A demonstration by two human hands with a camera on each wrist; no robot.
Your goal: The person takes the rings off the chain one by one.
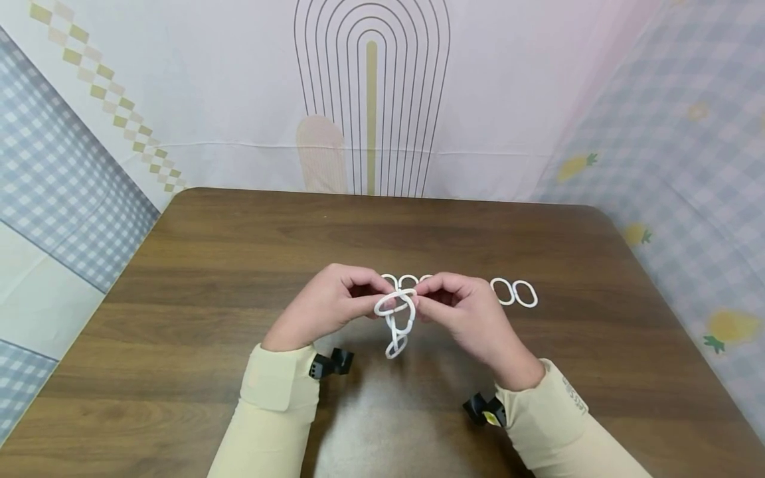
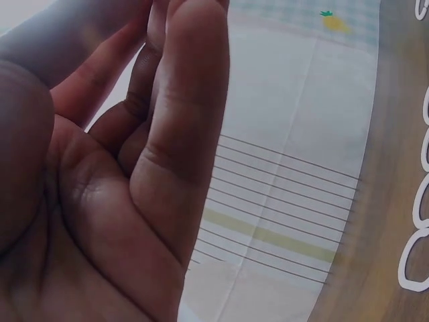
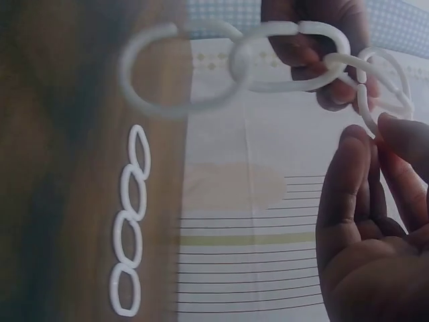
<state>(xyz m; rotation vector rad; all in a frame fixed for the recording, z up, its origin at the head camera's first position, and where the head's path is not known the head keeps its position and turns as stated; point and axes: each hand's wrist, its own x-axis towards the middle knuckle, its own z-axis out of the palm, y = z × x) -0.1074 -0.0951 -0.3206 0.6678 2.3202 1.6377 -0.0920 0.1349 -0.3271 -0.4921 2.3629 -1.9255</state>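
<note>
Several white plastic chain links (image 1: pixel 411 318) are joined in a short chain that hangs between the two hands. My left hand (image 1: pixel 325 305) pinches a link of this chain between thumb and index finger. From the other side my right hand (image 1: pixel 472 315) pinches another link at its edge. The right wrist view shows the joined links (image 3: pixel 278 87) side-on, with the left hand (image 3: pixel 335 40) behind them and the right hand (image 3: pixel 369 255) below. In the left wrist view the left palm (image 2: pixel 100 194) fills the left side, and the held links are out of sight.
Behind the hands, a row of more white links (image 3: pixel 126 312) lies on the brown wooden table (image 1: pixel 239 245); the right hand hides part of it from the head camera. Patterned cloth (image 1: pixel 239 86) hangs behind the table and along its sides. Both wrists carry small black cameras (image 1: pixel 323 366).
</note>
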